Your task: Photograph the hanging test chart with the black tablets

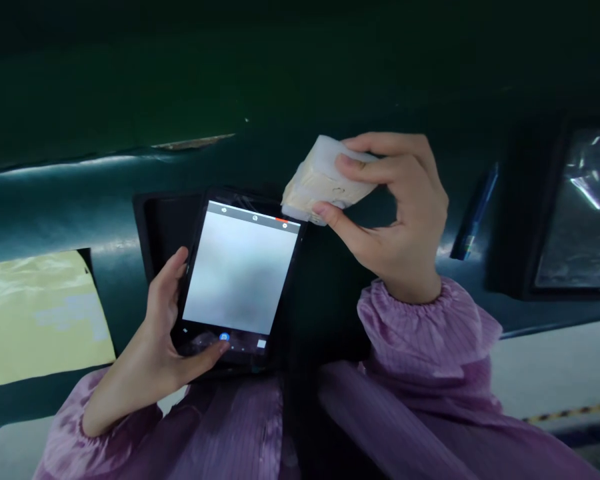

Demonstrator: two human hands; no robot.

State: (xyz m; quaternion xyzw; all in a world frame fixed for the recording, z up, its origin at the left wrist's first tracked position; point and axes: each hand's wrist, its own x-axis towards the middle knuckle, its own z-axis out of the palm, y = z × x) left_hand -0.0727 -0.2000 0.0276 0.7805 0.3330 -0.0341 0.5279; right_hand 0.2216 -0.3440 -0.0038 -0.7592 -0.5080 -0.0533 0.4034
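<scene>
A black tablet (240,273) with a lit screen rests in my left hand (167,347). The fingers go round its left edge, and the thumb lies over the bottom edge near a blue round icon. The screen shows a pale grey blur with a bar of small icons at the top. My right hand (395,200) pinches a white block (330,177) between thumb and fingers, just above the tablet's upper right corner. The block has a cream-coloured, rough-looking layer on its left side; I cannot tell what it is made of.
Behind the tablet lies a black tray (143,227). A yellow sheet (45,313) in a clear sleeve is at the left of the dark green table (280,80). On the right are a blue pen (477,213) and a black-framed tray (520,220) with shiny clear plastic.
</scene>
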